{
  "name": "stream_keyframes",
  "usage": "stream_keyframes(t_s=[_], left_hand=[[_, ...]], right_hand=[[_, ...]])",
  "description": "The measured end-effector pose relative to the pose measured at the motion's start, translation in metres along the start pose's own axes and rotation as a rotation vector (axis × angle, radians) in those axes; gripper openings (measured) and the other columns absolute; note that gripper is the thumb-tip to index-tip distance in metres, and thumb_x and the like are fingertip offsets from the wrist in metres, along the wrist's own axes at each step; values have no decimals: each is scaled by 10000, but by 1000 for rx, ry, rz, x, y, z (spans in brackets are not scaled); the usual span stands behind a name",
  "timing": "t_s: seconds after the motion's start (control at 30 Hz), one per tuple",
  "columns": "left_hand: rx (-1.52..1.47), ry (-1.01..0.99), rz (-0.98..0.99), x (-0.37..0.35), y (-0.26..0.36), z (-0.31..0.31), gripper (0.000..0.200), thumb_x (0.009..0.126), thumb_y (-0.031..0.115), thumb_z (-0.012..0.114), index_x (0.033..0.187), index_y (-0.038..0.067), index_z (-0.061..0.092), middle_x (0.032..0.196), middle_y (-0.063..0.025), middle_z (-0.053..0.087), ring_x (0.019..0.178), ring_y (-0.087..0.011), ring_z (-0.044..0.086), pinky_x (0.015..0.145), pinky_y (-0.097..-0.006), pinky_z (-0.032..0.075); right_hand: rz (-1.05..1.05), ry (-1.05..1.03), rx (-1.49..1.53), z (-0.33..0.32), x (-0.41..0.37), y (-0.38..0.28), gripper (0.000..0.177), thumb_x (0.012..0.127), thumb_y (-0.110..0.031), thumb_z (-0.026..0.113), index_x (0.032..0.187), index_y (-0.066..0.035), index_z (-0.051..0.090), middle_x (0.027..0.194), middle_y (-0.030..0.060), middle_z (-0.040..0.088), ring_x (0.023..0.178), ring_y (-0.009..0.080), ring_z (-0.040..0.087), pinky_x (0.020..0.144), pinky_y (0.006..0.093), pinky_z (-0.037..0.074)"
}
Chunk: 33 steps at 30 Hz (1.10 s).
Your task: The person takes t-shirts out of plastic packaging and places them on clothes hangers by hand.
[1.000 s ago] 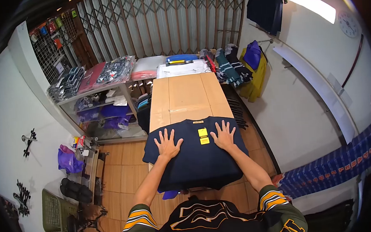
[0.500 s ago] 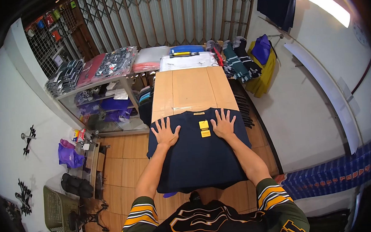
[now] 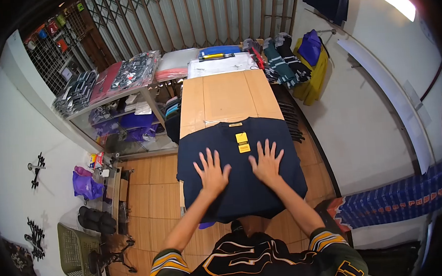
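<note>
A dark navy T-shirt (image 3: pixel 239 187) lies spread over the near part of a cardboard-topped table (image 3: pixel 228 97), its collar facing away from me and its lower edge hanging at the near side. Below the collar is a yellow hang tag (image 3: pixel 243 142). My left hand (image 3: pixel 213 174) rests flat on the left half of the shirt, fingers spread. On the right half, my right hand (image 3: pixel 267 163) lies the same way, its thumb just below the tag. Neither hand grips the cloth.
Beyond the cardboard sits a white board (image 3: pixel 221 65) with a yellow-and-black tool. Packed garments (image 3: pixel 136 70) top a glass cabinet (image 3: pixel 128 118) at the left. Rolled socks and clothes (image 3: pixel 282 63) lie at the back right. A green basket (image 3: pixel 79 253) stands at the lower left.
Both hands have slid down the shirt toward me, from near the shoulders to its middle. The shirt's upper part looks more spread, with its shoulders and sleeves lying wider.
</note>
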<state>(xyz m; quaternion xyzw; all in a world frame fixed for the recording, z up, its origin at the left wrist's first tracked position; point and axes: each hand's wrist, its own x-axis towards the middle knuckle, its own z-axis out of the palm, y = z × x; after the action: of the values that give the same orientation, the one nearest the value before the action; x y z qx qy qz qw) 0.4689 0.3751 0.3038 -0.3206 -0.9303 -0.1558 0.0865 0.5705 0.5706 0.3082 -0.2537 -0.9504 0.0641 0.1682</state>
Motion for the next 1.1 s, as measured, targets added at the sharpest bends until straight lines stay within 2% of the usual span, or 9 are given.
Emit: stream_keyframes(t_s=[0.13, 0.33, 0.4, 0.53, 0.6, 0.7, 0.9, 1.0, 1.1], left_hand=[[-97, -140, 59, -85, 27, -40, 735, 930, 497, 564, 1514, 89, 380, 1572, -254, 283, 1476, -452, 177, 1128, -684, 113], [-2, 16, -303, -129, -16, -52, 702, 936, 425, 594, 1497, 59, 388, 1555, -278, 301, 1450, -434, 258, 1161, -584, 173], [-234, 153, -575, -138, -31, -48, 677, 971, 417, 555, 1484, 10, 385, 1561, -292, 269, 1408, -450, 323, 1120, -552, 276], [-471, 276, -790, -161, -54, -38, 596, 1010, 382, 517, 1412, -51, 437, 1379, -317, 484, 1250, -461, 506, 1007, -478, 427], [-531, 298, -761, -171, -65, -29, 483, 1028, 365, 507, 1214, -77, 569, 983, -252, 652, 923, -395, 643, 799, -419, 503], [-435, 367, -770, -170, -68, -26, 444, 1026, 364, 525, 996, -69, 620, 691, -147, 592, 681, -306, 584, 667, -413, 469], [-413, 563, -830, -176, -79, 7, 449, 1034, 375, 510, 962, -57, 608, 754, -143, 586, 707, -250, 542, 668, -403, 444], [-453, 868, -943, -205, -69, 40, 505, 1037, 411, 492, 1022, -89, 561, 885, -163, 575, 846, -263, 553, 786, -398, 456], [-312, 856, -1056, -249, -29, 88, 524, 1034, 415, 489, 1000, -102, 566, 873, -156, 593, 839, -273, 577, 798, -412, 474]], right_hand=[[-26, -57, 61, -49, -86, 11, 662, 930, -467, 562, 1468, -96, 456, 1531, 243, 364, 1440, 467, 260, 1121, 695, 121], [379, 18, 50, -71, -138, 73, 602, 959, -379, 579, 1466, -79, 454, 1514, 262, 389, 1420, 435, 335, 1130, 620, 236], [667, 229, 615, -51, -150, 106, 507, 981, -341, 600, 1352, 0, 546, 1290, 210, 613, 1203, 328, 578, 1034, 427, 422], [678, -74, 1150, -45, -175, 161, 280, 1010, -255, 598, 1026, 19, 649, 865, -25, 636, 813, 74, 563, 767, 223, 439], [690, -133, 1268, -52, -179, 167, 238, 1002, -226, 612, 1005, 9, 648, 856, -28, 628, 800, 61, 552, 749, 215, 434], [632, -140, 1331, -47, -177, 176, 165, 987, -171, 629, 969, -7, 641, 823, -43, 603, 754, 35, 521, 699, 202, 413], [467, -131, 1131, -27, -186, 180, 116, 986, -125, 600, 937, -21, 609, 717, -71, 513, 628, 15, 408, 542, 222, 327], [405, -118, 1188, -31, -200, 199, 125, 980, -120, 602, 992, 4, 597, 817, -14, 616, 737, 53, 552, 653, 229, 445], [361, -207, 1139, -16, -232, 250, 171, 953, -133, 629, 1026, 21, 621, 864, 49, 680, 793, 110, 633, 723, 260, 505]])
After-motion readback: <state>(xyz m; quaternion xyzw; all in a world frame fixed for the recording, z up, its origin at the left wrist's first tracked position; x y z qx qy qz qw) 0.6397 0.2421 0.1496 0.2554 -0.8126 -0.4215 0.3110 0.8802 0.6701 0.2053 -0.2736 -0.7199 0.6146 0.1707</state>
